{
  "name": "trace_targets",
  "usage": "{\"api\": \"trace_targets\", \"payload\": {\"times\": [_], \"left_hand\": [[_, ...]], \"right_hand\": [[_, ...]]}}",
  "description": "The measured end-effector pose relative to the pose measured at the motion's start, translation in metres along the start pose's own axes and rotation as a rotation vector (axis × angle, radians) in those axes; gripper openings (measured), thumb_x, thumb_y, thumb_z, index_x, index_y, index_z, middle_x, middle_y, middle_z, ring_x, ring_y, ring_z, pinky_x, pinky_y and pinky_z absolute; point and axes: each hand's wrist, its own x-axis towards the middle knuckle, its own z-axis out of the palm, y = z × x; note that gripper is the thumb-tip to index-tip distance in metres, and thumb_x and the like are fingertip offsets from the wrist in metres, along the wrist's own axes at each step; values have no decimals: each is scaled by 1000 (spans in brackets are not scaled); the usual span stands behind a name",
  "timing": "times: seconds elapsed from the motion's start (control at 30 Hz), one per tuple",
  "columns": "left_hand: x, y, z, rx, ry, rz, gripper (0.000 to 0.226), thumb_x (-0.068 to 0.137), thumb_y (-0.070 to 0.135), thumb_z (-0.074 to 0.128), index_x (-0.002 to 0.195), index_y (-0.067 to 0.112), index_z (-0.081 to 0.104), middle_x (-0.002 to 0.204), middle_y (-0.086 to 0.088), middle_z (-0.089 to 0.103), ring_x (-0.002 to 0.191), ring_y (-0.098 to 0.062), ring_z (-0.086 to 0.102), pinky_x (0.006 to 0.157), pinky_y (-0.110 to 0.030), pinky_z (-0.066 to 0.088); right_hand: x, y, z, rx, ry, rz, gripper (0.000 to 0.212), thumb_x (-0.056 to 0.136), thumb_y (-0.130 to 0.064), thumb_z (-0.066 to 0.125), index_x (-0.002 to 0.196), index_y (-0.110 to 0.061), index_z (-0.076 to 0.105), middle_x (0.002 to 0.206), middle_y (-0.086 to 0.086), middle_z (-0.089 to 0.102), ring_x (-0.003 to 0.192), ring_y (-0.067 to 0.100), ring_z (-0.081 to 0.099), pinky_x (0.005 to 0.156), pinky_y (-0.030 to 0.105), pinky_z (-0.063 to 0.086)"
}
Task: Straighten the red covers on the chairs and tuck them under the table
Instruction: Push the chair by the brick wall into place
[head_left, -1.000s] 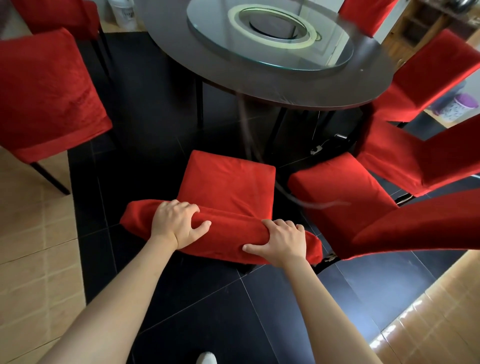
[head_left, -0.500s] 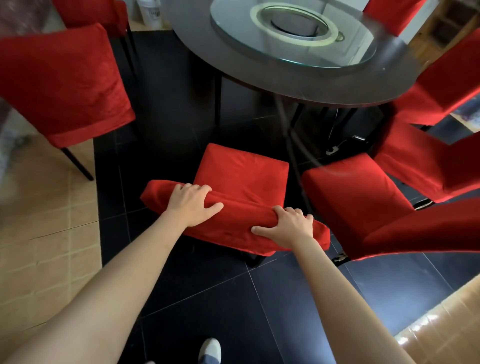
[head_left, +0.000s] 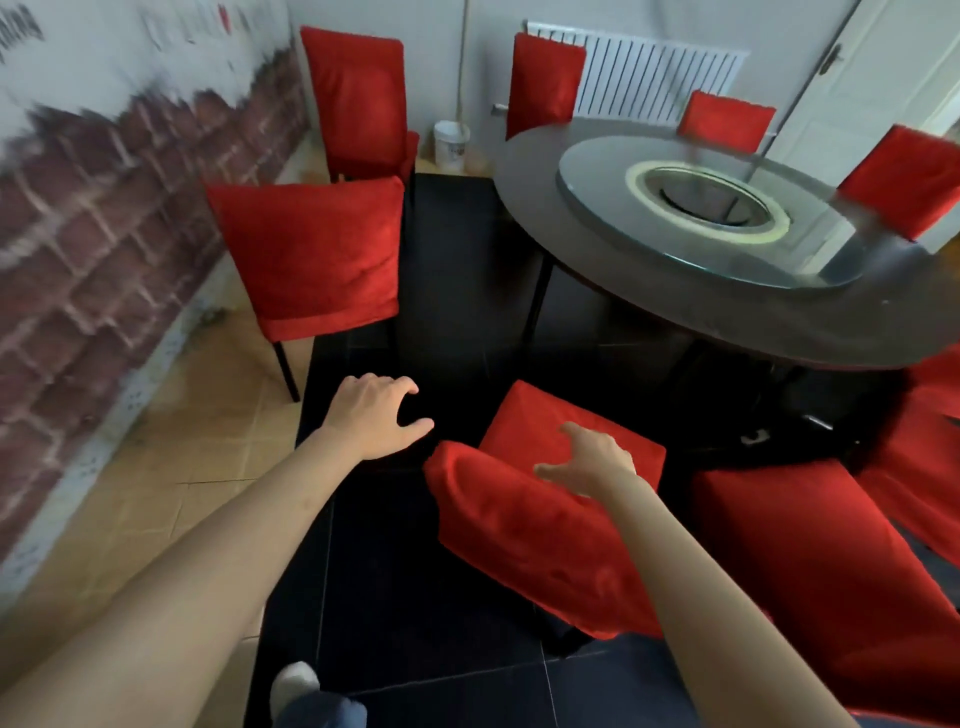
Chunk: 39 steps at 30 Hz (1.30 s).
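Hands have let go of the chair back (head_left: 524, 525); left hand (head_left: 376, 415) and right hand (head_left: 592, 462) hover, fingers spread.

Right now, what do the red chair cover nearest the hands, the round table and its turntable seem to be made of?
Red chair cover: a soft, velvet-like fabric, matte, with a short nap and loose folds.
Round table: probably dark wood or veneer, smooth with a dull sheen; the blur leaves it open.
Turntable: apparently glass, since it is see-through and mirrors the room.
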Motion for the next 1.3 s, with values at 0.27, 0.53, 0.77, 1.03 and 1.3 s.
{"api": "trace_targets", "payload": {"times": [0.27,0.53,0.77,1.03,1.3], "left_hand": [[22,-136,-37,-97,90,-167,56,84,64,53,123,25,59,106,5,70,105,-17,61,93,-34,44],[50,-276,-64,-114,105,-261,53,85,62,54,122,25,61,108,8,68,104,-14,61,97,-37,42],[108,-326,-68,-111,88,-279,53,85,61,54,123,24,60,115,7,67,108,-15,60,99,-38,42],[234,-356,-58,-68,49,-275,56,84,63,53,125,25,58,114,7,66,107,-16,59,95,-36,46],[339,-374,-56,-73,37,-320,59,83,65,52,128,27,54,120,4,62,110,-19,57,97,-39,44]], "right_hand": [[71,-145,-13,42,6,-131,69,81,-51,65,142,-28,41,125,5,61,108,25,62,92,38,51],[151,-287,-10,170,34,-228,71,80,-51,69,140,-22,45,131,5,58,116,22,58,88,33,52],[218,-347,-17,129,15,-282,76,80,-53,69,144,-23,40,136,5,53,122,21,53,90,33,48],[349,-376,-58,-26,54,-363,75,81,-54,67,143,-25,36,139,2,44,125,25,45,95,44,47],[464,-392,-89,-113,53,-371,86,79,-57,67,149,-29,25,151,4,32,135,30,34,103,51,38]]}}
